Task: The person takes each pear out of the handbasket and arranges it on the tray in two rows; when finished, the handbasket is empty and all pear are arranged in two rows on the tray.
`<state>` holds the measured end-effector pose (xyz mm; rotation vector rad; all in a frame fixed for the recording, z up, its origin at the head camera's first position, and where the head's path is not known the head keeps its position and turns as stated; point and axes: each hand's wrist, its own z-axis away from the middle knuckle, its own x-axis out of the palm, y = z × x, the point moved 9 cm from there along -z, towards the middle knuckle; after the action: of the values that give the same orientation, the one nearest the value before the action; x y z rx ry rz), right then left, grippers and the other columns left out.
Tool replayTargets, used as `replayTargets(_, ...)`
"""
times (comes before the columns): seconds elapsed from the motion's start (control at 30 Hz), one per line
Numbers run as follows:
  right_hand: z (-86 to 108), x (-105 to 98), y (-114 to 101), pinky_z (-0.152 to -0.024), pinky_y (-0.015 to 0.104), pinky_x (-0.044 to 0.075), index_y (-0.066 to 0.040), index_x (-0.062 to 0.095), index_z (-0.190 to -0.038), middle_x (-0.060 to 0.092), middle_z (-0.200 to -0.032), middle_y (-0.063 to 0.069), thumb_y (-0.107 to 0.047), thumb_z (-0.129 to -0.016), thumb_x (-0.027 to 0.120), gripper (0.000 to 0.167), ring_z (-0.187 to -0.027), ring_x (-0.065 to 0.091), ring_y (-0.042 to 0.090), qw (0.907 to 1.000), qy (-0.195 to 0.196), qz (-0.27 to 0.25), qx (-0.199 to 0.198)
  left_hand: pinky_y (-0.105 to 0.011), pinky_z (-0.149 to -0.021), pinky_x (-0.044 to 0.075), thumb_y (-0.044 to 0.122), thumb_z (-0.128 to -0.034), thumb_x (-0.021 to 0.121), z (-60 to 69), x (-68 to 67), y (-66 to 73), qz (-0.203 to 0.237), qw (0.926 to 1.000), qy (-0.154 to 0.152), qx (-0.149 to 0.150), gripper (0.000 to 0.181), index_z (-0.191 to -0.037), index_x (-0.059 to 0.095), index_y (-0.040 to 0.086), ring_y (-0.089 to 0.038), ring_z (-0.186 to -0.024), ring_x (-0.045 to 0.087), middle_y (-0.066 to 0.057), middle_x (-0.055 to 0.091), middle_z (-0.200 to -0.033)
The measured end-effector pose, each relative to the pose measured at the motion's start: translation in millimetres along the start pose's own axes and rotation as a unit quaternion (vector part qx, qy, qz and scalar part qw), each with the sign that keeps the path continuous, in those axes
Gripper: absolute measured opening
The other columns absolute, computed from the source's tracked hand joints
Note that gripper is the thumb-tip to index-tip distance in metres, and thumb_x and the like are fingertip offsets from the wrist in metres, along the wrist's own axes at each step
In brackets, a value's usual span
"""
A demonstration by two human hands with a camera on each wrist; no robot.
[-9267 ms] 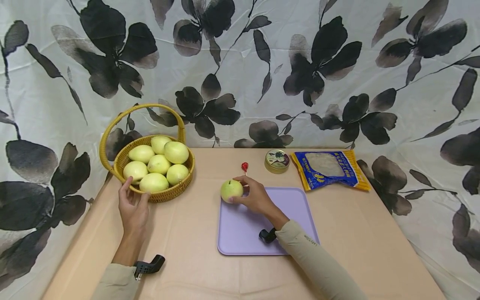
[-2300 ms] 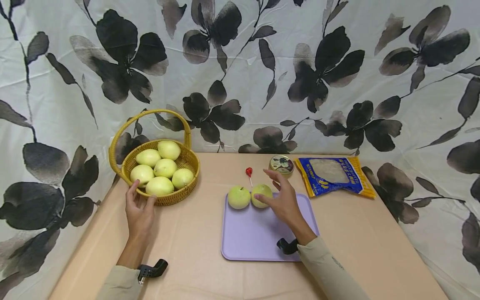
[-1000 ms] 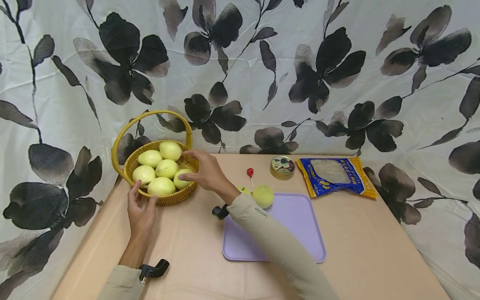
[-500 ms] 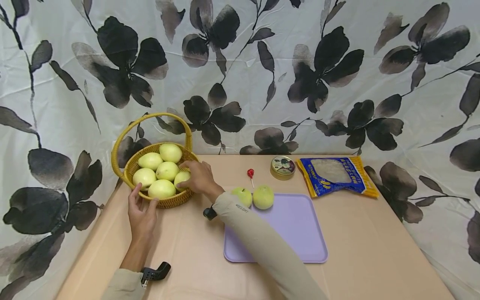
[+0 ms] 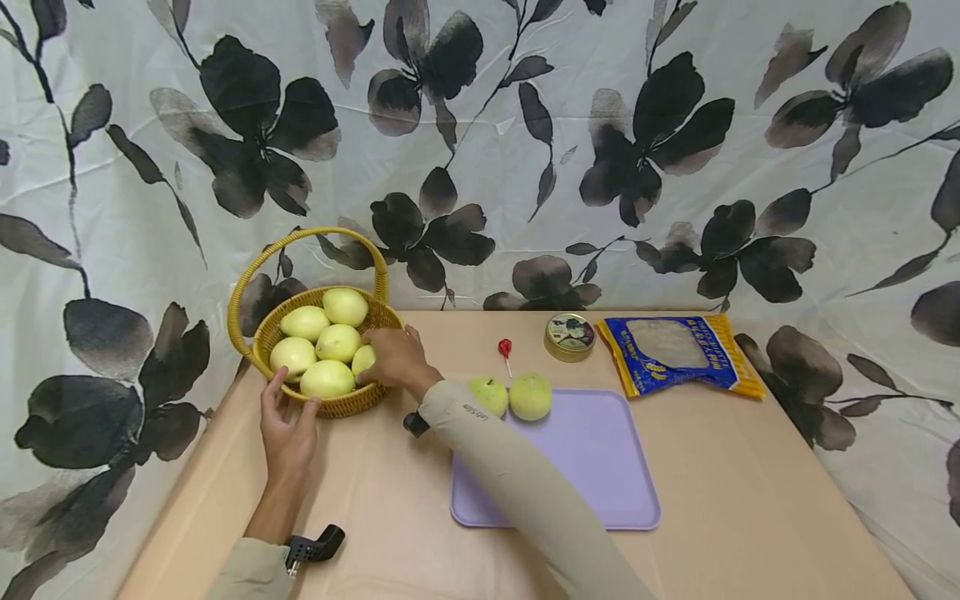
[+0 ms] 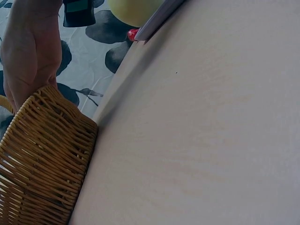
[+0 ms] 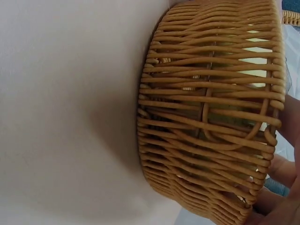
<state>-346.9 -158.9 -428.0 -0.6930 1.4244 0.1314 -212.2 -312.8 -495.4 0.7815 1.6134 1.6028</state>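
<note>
A yellow wicker basket (image 5: 360,400) with a tall handle holds several pale green pears (image 5: 327,379). My left hand (image 5: 288,437) rests its fingers and thumb against the basket's near left side. Over the basket's right rim reaches my right hand (image 5: 397,358), its fingers and thumb around a pear (image 5: 363,360) that they partly cover. In the left wrist view the right hand (image 6: 33,51) comes down over the rim from behind. Across the right wrist view spreads the basket's woven wall (image 7: 211,108). Two more pears, left (image 5: 488,394) and right (image 5: 530,397), sit at a lilac tray's (image 5: 592,467) back left.
Behind the tray lie a red lollipop (image 5: 506,347), a round tin (image 5: 570,337) and a blue and yellow packet (image 5: 678,354). My right sleeve (image 5: 517,475) crosses the tray's left part. A floral cloth (image 5: 480,125) hangs behind the peach-coloured table (image 5: 390,517).
A second pear has come to stand on the tray. My right hand has since left it, moved left to the basket and taken hold of another pear. The left hand stays at the basket.
</note>
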Motion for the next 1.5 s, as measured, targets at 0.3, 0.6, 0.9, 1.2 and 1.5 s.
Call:
replayTargets(0.3,1.6,-10.3,1.7,-0.128,0.040,0.034,-0.023,0.071,-0.137,0.075,-0.132,-0.009,-0.043,-0.084,0.091,0.060,-0.128,0.066,0.013,0.9988,0.044,-0.010,-0.017,-0.047,-0.129,0.034,0.012,-0.1055,0.058,0.4,2.4,0.6,0.002,1.0000,-0.001,0.002,0.072,-0.167,0.029,0.037,-0.023,-0.166,0.014,0.006,0.008,-0.179)
replayTargets(0.6,10.0,-33.0,2.5,-0.111,0.035,0.051,-0.019,0.068,-0.143,0.072,-0.139,-0.002,-0.039,-0.086,0.090,0.064,-0.128,0.066,0.019,0.9940,0.075,-0.076,-0.021,-0.044,-0.129,0.035,0.010,-0.1044,0.059,0.3,1.2,0.9,0.007,1.0000,0.003,-0.001,0.073,-0.166,0.031,0.038,-0.025,-0.166,0.015,0.006,0.008,-0.179)
replayTargets(0.9,28.4,-57.6,1.0,-0.099,0.039,0.056,-0.022,0.069,-0.141,0.071,-0.141,-0.003,-0.036,-0.085,0.091,0.062,-0.128,0.066,0.023,0.9854,0.109,-0.130,-0.018,-0.041,-0.129,0.036,0.013,-0.1054,0.058,2.5,2.3,4.0,-0.003,1.0000,0.003,0.001,0.071,-0.165,0.031,0.038,-0.025,-0.165,0.016,0.007,0.009,-0.179)
replayTargets(1.2,56.5,-83.3,0.4,-0.107,0.040,0.053,-0.021,0.068,-0.143,0.068,-0.146,-0.003,-0.034,-0.084,0.092,0.066,-0.135,0.063,0.022,0.9726,0.141,-0.178,-0.047,-0.048,-0.130,0.033,0.014,-0.1057,0.058,1.8,1.3,4.1,-0.008,1.0000,-0.002,0.003,0.072,-0.167,0.028,0.037,-0.027,-0.166,0.013,0.006,0.005,-0.180)
replayTargets(1.5,92.5,-108.5,5.9,-0.098,0.035,0.057,-0.019,0.069,-0.142,0.069,-0.144,-0.001,-0.032,-0.084,0.093,0.064,-0.130,0.064,0.018,0.9545,0.169,-0.233,-0.079,-0.045,-0.129,0.036,0.013,-0.1051,0.058,1.6,0.1,2.9,-0.005,1.0000,0.005,-0.002,0.071,-0.165,0.031,0.040,-0.025,-0.166,0.015,0.008,0.008,-0.179)
